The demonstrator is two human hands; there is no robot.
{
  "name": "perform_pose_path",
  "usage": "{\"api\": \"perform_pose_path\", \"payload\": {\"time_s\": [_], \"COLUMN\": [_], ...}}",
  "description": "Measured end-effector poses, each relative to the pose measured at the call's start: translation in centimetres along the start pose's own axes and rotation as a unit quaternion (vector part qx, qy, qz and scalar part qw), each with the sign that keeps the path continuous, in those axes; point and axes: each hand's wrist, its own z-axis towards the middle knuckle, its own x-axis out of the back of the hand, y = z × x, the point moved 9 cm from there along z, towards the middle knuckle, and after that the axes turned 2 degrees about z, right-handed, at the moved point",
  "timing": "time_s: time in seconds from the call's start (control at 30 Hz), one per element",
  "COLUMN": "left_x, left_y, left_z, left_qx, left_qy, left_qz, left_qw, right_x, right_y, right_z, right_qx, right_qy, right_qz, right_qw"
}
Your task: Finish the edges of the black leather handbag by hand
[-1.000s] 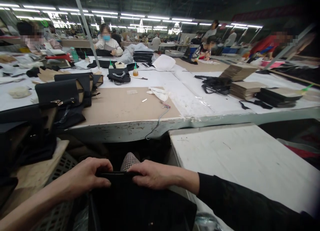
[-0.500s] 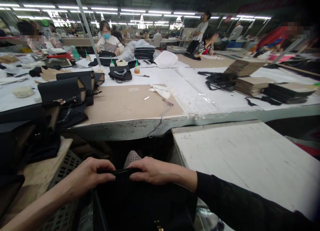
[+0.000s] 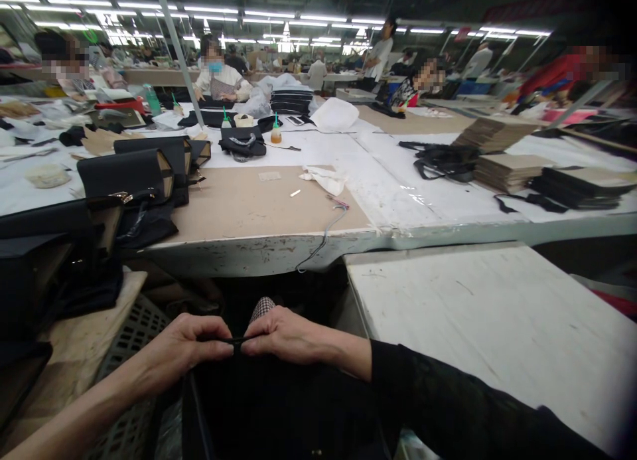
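A black bag (image 3: 288, 407) lies low in the middle of the view, over my lap. My left hand (image 3: 199, 340) pinches its top edge between thumb and fingers. Close beside it on the right, my right hand (image 3: 279, 337) pinches the same edge, thumb below and fingers above. Only a short stretch of the edge shows between the two hands. A small bit of metal shows on the bag at the bottom of the view.
Black bags (image 3: 124, 174) stand in a row at the left. A worktable (image 3: 239, 208) crosses ahead, bearing glue bottles, a small black bag and stacked boards (image 3: 512, 171). A pale side table (image 3: 462, 301) is at my right, a plastic crate (image 3: 132, 334) at my left. People sit beyond.
My right hand has slid left along the edge, closer to my left hand. The metal fitting on the bag shows less. The camera view has shifted slightly.
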Motion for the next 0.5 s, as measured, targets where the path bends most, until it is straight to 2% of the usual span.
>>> {"api": "perform_pose_path", "payload": {"time_s": [0.1, 0.23, 0.37, 0.5], "left_x": [0.2, -0.1, -0.8, -1.2], "left_y": [1.3, 3.1, 3.7, 3.7], "left_z": [-0.1, -0.2, -0.3, -0.3], "left_qx": [-0.032, -0.07, -0.073, -0.07], "left_qy": [-0.007, -0.016, -0.005, 0.02], "left_qz": [0.08, 0.203, 0.286, 0.308], "left_qw": [0.996, 0.977, 0.955, 0.948], "right_x": [-0.1, -0.3, -0.5, -0.4], "right_y": [-0.5, -1.5, -2.5, -2.6], "right_z": [0.1, -0.1, -0.6, -0.8], "right_qx": [0.015, 0.042, 0.071, 0.082], "right_qy": [0.001, -0.009, -0.021, -0.022], "right_qz": [-0.044, -0.117, -0.157, -0.15], "right_qw": [0.999, 0.992, 0.985, 0.985]}}
